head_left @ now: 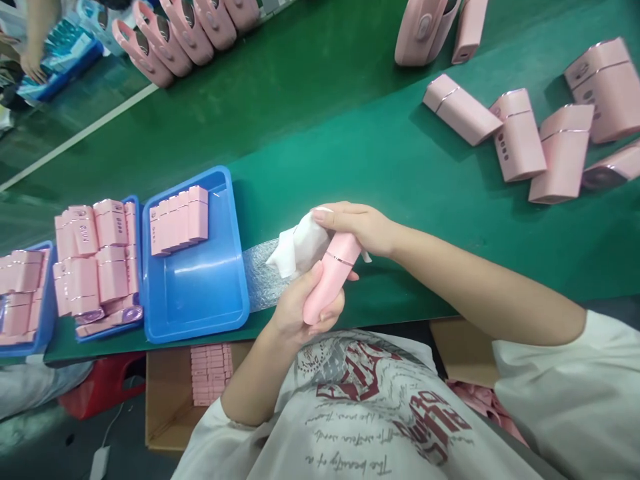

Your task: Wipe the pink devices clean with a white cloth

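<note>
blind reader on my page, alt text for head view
Left hand holds a pink device, and right hand holds a white cloth at its top end, over a green table. A blue tray with more devices sits to the left.

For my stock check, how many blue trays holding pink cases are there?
3. One blue tray nearest the left hand, a second tray to its left, a third tray cut off at the left edge. Others may be outside view.
</note>
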The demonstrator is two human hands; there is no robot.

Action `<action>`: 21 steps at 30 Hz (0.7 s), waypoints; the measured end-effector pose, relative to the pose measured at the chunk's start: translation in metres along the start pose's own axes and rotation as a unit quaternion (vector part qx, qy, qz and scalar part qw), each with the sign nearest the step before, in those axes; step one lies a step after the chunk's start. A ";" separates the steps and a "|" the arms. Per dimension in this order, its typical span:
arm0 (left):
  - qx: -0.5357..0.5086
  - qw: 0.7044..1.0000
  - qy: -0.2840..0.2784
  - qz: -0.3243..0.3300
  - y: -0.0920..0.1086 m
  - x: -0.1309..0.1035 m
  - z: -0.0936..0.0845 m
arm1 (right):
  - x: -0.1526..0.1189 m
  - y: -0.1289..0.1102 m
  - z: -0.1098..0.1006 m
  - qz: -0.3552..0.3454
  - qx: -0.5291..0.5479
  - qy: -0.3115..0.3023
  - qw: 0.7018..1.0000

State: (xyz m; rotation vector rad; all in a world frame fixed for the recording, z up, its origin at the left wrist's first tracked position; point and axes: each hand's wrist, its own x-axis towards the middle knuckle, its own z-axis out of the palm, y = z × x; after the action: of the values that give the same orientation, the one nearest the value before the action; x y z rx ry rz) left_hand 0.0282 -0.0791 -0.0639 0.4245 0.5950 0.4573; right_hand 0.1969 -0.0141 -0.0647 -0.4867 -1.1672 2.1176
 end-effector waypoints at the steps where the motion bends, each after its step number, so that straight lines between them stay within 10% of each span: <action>1: -0.003 1.000 -0.010 -0.002 0.000 0.001 0.001 | 0.000 0.000 -0.002 0.013 0.018 -0.011 1.000; 5: -0.036 0.996 -0.075 -0.022 0.000 0.003 -0.001 | 0.002 0.001 -0.006 0.072 0.083 -0.057 0.992; 11: -0.103 0.987 -0.122 -0.008 -0.011 0.007 -0.008 | 0.009 0.002 -0.003 0.071 0.163 0.099 0.979; 21: 0.074 0.995 0.026 0.063 -0.004 0.002 -0.001 | 0.002 -0.006 -0.003 0.093 -0.010 0.040 0.995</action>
State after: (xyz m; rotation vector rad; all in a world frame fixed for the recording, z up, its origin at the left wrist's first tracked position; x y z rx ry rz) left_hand 0.0302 -0.0812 -0.0681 0.5950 0.6572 0.5473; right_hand 0.1989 -0.0088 -0.0615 -0.7075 -1.1373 2.2216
